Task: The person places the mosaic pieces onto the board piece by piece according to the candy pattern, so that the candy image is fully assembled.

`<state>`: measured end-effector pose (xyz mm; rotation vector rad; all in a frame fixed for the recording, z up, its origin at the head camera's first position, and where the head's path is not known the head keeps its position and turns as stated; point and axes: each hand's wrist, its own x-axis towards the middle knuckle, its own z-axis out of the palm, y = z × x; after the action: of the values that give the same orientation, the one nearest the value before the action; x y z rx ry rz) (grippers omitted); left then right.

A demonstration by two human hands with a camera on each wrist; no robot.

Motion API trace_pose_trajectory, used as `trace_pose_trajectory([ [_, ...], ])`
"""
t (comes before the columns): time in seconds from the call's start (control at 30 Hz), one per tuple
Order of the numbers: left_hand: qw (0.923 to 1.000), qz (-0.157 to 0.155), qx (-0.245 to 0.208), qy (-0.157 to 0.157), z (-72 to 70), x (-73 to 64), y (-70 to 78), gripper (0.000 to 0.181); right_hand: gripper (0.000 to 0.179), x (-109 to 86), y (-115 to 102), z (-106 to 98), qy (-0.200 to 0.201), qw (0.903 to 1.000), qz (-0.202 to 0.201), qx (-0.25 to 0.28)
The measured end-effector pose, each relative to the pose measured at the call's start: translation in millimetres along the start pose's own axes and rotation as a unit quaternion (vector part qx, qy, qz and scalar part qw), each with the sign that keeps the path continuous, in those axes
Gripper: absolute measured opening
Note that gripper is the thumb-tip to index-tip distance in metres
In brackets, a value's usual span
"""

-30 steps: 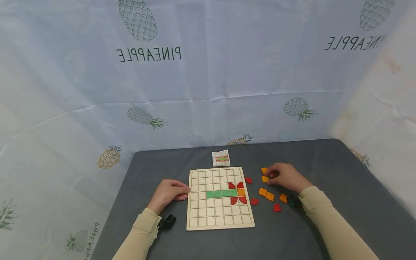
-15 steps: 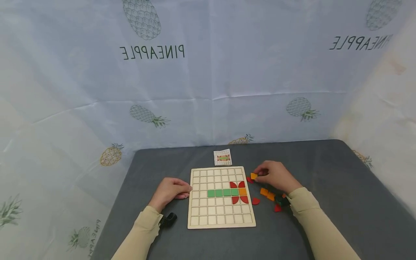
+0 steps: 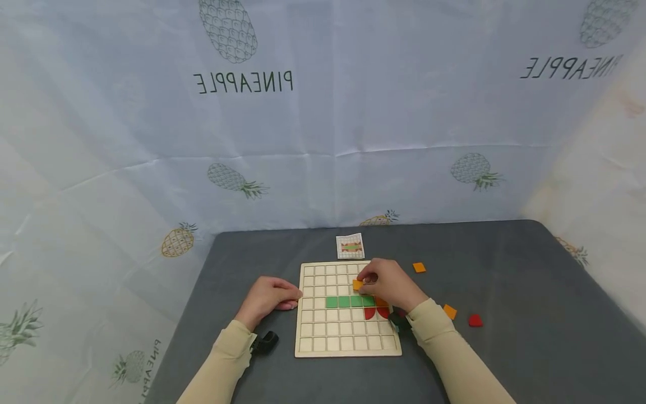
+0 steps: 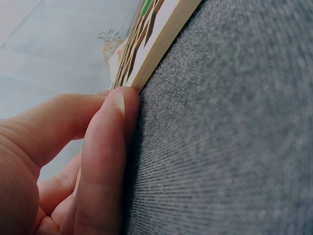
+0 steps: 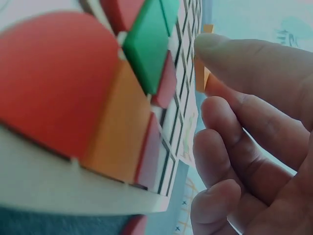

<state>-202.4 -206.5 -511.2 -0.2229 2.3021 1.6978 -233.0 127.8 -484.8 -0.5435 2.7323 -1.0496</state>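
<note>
The grid board [image 3: 333, 343] is lying flat on the dark table [image 3: 510, 275]. The left hand [image 3: 268, 296] is resting at the left edge of the grid board, thumb and index fingertips meeting at that edge; whether they are gripping it cannot be told. The right hand [image 3: 391, 281] is hanging over the far right part of the grid board, pinching an orange tile [image 3: 356, 285] between thumb and index finger; its remaining fingers are curling toward the palm. On the grid board, a row of green tiles [image 3: 344, 302] is running across the middle toward an inset orange tile [image 5: 120, 129] at the right edge, with red pieces [image 3: 370, 313] lying near it. A pattern card [image 3: 350, 246] is lying just beyond the far edge. Right of the grid board, two loose orange tiles [image 3: 419, 267] and a loose red piece [image 3: 475, 320] are lying apart.
</note>
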Motion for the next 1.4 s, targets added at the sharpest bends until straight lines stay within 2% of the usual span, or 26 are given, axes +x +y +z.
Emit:
trace_pose_trajectory([
  [0.4,1.0,0.001,0.0,0.005,1.9,0.7,0.1,0.026,0.017,3.2,0.9,9.6,0.001,0.9997,-0.019,-0.012],
  [0.57,1.0,-0.001,0.002,0.003,3.8,2.0,1.5,0.026,0.012,3.1,3.2,10.0,0.007,0.9994,-0.021,-0.028],
  [0.9,0.9999,0.003,0.008,0.011,3.5,-0.5,2.3,0.025,0.01,3.7,3.1,6.5,0.003,0.9996,-0.019,-0.021],
  [1.03,0.9999,0.006,0.008,0.005,2.5,-2.3,1.9,0.025,0.012,1.4,11.9,-9.3,0.034,0.999,-0.02,-0.022],
  [1.2,0.9999,0.006,0.01,-0.002,0.3,-3.9,0.2,0.026,0.017,-4.0,37.6,-40.9,0.071,0.9972,0.011,-0.022],
  [1.4,1.0,-0.004,0.008,0.003,3.3,-1.3,1.1,0.028,0.023,-13.9,79.3,-86.9,0.051,0.9971,0.054,-0.017],
])
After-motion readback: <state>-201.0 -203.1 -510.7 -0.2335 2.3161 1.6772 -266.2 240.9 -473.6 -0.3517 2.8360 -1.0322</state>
